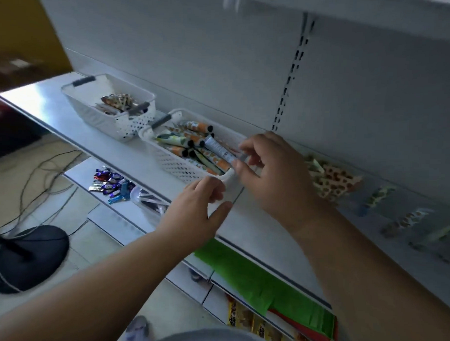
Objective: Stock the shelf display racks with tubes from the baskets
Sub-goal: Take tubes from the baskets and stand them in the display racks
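Your right hand (272,172) pinches a white tube (220,150) by its flat tail, above the near basket (173,166). Your left hand (202,207), at 7 o'clock, curls on the rim. Likely light, soft-walled and slick: hold the stiff crimp.

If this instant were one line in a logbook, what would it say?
phase: picking | right hand: pinches white tube | left hand: grips near basket rim | tubes remain in basket | rack: partly stocked
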A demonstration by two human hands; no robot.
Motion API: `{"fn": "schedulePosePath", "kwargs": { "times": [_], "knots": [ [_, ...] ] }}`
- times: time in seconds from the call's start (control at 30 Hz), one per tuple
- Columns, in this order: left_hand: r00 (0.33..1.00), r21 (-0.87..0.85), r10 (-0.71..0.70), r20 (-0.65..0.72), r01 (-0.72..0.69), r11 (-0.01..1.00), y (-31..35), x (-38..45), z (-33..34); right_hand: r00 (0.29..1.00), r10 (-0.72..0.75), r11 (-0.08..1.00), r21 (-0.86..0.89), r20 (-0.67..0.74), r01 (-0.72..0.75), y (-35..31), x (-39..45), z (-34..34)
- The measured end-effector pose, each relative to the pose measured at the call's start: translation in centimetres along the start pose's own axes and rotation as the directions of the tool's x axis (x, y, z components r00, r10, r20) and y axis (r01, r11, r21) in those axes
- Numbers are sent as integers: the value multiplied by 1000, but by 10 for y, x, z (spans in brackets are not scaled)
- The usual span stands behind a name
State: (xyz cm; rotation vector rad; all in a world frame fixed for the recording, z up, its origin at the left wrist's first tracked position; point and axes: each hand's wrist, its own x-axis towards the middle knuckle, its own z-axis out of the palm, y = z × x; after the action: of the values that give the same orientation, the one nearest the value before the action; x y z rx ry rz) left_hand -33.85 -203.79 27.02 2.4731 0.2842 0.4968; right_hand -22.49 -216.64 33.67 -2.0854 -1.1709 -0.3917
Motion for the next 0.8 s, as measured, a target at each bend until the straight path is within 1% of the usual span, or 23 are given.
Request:
{"fn": "schedulePosePath", "kwargs": {
  "times": [0.17, 0.33, 0.43, 0.53, 0.63, 0.73, 0.8],
  "knots": [
    [992, -18, -86, -95, 85, 996, -76, -1, -77, 999, 3, 998, 70, 50, -6, -67, 57, 71],
    [983, -16, -118, -143, 117, 993, -169, 5, -161, 997, 19, 994, 110, 71, -26, -130, 123, 160],
    [978, -13, -133, -158, 132, 991, -207, 13, -199, 995, 49, 992, 110, 82, -58, -152, 157, 197],
    [976, -57, -152, -157, 144, 988, -236, 26, -224, 991, 81, 995, 52, 106, -87, -159, 190, 223],
    [969, -106, -176, -171, 159, 981, -263, 50, -235, 987, 97, 995, 7, 130, -99, -148, 227, 250],
    [963, -103, -186, -197, 169, 980, -288, 80, -241, 972, 103, 994, -46, 211, -96, -128, 270, 287],
    [961, -84, -196, -193, 183, 980, -300, 96, -248, 945, 144, 988, -93, 292, -121, -114, 297, 317]
  ]
}}
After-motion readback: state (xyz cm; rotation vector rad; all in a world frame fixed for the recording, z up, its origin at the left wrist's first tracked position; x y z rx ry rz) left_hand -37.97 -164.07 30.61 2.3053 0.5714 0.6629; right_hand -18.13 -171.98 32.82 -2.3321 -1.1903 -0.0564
